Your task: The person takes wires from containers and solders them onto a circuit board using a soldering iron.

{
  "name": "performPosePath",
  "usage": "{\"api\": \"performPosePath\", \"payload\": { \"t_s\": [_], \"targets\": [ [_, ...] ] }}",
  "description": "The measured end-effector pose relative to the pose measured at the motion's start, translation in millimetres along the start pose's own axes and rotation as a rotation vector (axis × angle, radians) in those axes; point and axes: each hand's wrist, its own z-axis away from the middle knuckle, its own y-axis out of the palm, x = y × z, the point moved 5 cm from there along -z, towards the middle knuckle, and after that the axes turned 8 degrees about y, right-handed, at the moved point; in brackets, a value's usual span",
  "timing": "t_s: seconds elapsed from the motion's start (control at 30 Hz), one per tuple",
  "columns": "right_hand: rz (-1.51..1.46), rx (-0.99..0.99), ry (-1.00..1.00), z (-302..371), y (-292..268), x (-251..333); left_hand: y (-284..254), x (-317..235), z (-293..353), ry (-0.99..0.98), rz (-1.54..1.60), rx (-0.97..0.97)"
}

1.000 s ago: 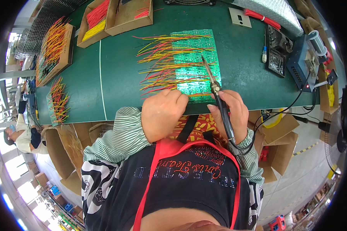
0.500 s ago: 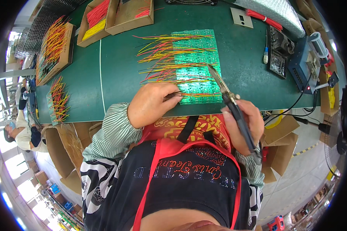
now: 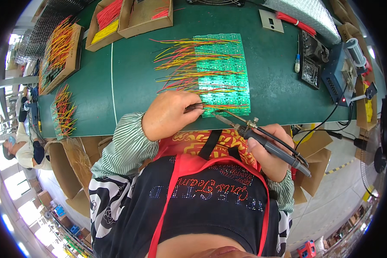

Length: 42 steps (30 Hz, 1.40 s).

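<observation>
A green circuit board panel (image 3: 223, 76) lies in front of me, with rows of red, yellow and black wires (image 3: 176, 64) sticking out past its left side. At its lower left corner my left hand (image 3: 170, 115) is closed, pinching a few dark wires (image 3: 195, 106) between thumb and fingers. My right hand (image 3: 274, 148) grips the grey handle of a soldering iron (image 3: 284, 157), which has a thin curved feed tube along it. The iron's tip points left, close to the panel's near edge and my left fingertips. Whether it touches the board, I cannot tell.
Cardboard trays of red and yellow wires (image 3: 106, 32) stand at the back left. Wired boards (image 3: 64, 112) lie at the far left. On the right are a black tray (image 3: 310, 72), a blue soldering station (image 3: 336, 77) with a solder reel, and cables. A person (image 3: 23, 150) sits farther left.
The soldering iron has come down from the panel's middle to its near edge and now lies flatter, pointing left. My left hand keeps its pinch in nearly the same place.
</observation>
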Motion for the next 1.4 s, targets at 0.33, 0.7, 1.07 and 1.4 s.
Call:
{"api": "performPosePath", "payload": {
  "t_s": [0.33,0.7,1.07,1.4],
  "targets": [
    [0.088,-0.005,-0.074,-8.1,4.2,1.1,-1.0,1.5,-1.3,0.006,0.003,0.006],
    [0.049,-0.039,-0.005,-3.9,-7.4,4.9,-0.7,1.6,-2.1,0.0,0.024,0.033],
    [0.102,-0.06,-0.026,7.2,-23.0,4.6,-37.1,-4.6,9.2,-0.051,-0.161,-0.159],
    [-0.001,-0.099,0.088,11.3,-24.1,0.1,4.8,-28.2,-8.2,0.142,-0.116,-0.106]
  ]
}}
